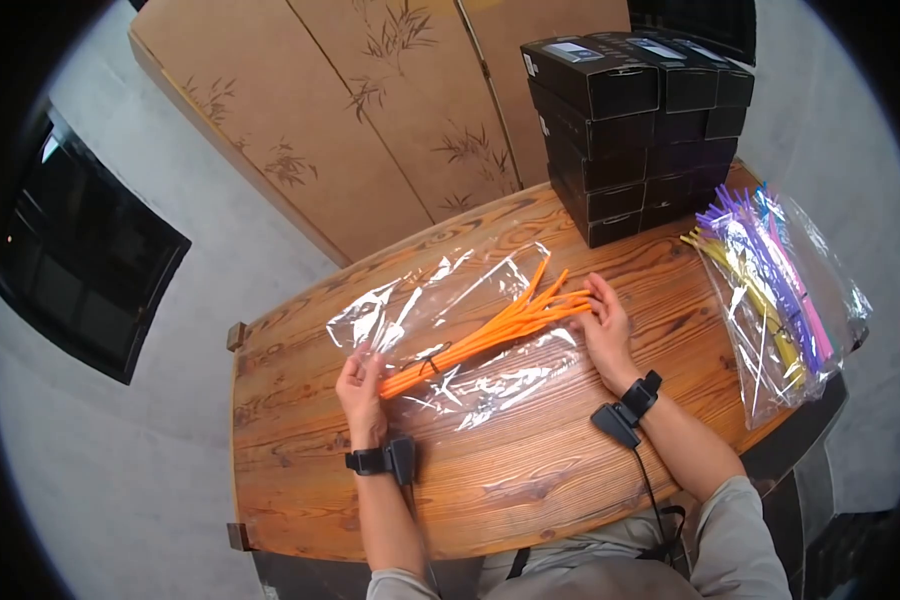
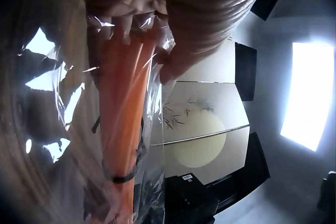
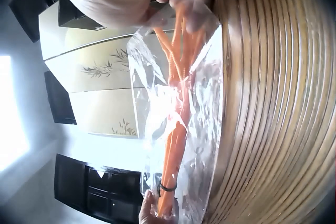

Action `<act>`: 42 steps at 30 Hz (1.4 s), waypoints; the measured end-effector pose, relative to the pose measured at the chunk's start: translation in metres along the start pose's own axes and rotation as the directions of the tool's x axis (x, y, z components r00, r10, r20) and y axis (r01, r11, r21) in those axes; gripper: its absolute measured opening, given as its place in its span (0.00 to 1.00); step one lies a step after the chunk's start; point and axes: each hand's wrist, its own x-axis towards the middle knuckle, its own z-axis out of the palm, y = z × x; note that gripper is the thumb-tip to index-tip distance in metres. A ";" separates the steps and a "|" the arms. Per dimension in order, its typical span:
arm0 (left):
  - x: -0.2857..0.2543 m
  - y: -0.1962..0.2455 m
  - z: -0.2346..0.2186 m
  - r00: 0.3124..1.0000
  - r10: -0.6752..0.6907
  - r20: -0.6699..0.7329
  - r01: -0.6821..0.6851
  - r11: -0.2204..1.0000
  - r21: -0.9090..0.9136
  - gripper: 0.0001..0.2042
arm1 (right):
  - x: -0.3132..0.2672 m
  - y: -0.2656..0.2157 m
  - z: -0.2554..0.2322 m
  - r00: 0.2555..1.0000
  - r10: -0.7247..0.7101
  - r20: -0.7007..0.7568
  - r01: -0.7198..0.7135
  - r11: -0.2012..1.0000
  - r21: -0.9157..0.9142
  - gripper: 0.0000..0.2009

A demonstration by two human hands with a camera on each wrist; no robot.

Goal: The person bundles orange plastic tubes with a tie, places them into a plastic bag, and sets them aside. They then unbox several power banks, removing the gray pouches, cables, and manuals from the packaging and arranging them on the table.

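Note:
A bundle of long, thin, bendy orange stems (image 1: 470,345) lies in a clear plastic bag (image 1: 425,285), bound near its left end by a black tie (image 2: 122,178). My left hand (image 1: 362,385) grips the bundle's tight left end through the plastic. At the other end the stems fan out, and my right hand (image 1: 606,325) pinches their tips with thumb and fingers. The right wrist view shows the orange stems (image 3: 176,145) stretched between both hands, with shiny plastic around them. Both wrists wear black straps with a small camera.
More clear bags with purple stems (image 1: 785,275), yellow stems (image 1: 760,290) and pink stems (image 1: 808,310) lie at the wooden table's (image 1: 300,480) right edge. A tall stack of black boxes (image 1: 640,130) stands at the back right. Behind the table is a folding screen (image 1: 370,110).

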 end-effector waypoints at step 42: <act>-0.036 0.008 0.060 0.894 -0.067 0.442 0.073 0.997 0.003 0.40 | -0.025 -0.040 0.014 0.809 0.096 0.580 -0.388 0.829 0.403 0.35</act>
